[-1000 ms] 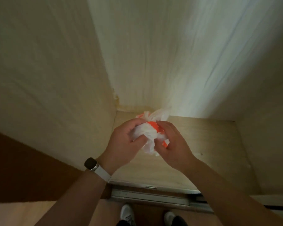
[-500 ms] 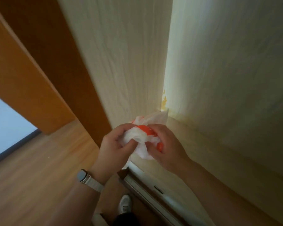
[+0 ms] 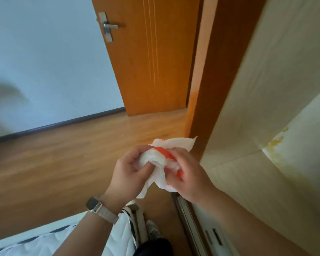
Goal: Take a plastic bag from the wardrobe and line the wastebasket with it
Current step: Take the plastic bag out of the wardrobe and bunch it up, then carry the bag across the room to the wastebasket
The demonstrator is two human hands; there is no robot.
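A crumpled white plastic bag with orange print [image 3: 160,159] is bunched between both hands at chest height. My left hand [image 3: 129,172], with a watch on its wrist, pinches the bag's left side with thumb and fingers. My right hand [image 3: 188,174] grips the right side, covering part of the orange print. A loose corner of the bag sticks up toward the wardrobe's edge. The pale wardrobe interior [image 3: 266,126] fills the right of the view. No wastebasket is in view.
An orange wooden door [image 3: 151,58] with a metal handle [image 3: 109,26] stands ahead, next to a white wall. Wooden floor [image 3: 63,154] spreads to the left. The wardrobe's sliding track [image 3: 192,228] runs at the lower right. A white bed edge [image 3: 44,242] lies at the bottom left.
The view has swung left, away from the wardrobe's inside toward the door and floor. Both hands have kept hold of the bag, which is now outside the wardrobe.
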